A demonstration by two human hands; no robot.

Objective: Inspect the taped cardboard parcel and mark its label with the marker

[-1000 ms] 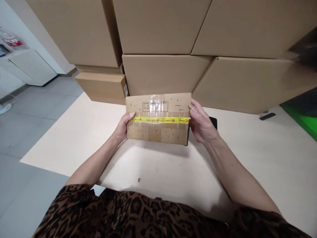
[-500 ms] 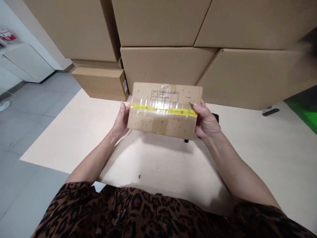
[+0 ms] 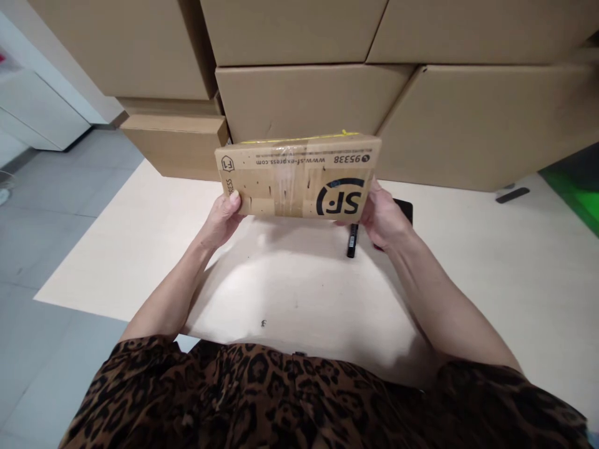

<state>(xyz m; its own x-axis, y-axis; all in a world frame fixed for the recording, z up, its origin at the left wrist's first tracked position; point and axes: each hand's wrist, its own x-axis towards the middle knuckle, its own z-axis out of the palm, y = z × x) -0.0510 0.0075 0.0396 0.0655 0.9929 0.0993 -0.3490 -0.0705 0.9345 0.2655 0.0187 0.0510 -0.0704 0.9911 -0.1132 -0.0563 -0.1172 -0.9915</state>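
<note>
On my feed, both hands are on a flat cardboard parcel point(image 3: 299, 178), which hangs in the air just above the desk point(image 3: 140, 249), toward its far side. The left hand point(image 3: 219, 219) grips the parcel's left end, its thumb lying on the printed face. The right hand point(image 3: 384, 218) holds the right end, with its fingers mostly hidden behind the cardboard. Both grips stand wide, spanning the parcel's length.

The face toward me carries a black courier logo point(image 3: 340, 198) and a web address, with clear tape point(image 3: 283, 178) running down it. Yellow tape point(image 3: 299, 140) shows along the top edge. As far as I can see, the parcel is sealed and uncut, and no label is visible on this face.

On the desk, a black marker point(image 3: 352, 241) lies just below the parcel, near the right hand, and a dark flat slab point(image 3: 403, 211) sits partly behind that hand. Cardboard cartons point(image 3: 309, 103) are stacked along the desk's far edge.
</note>
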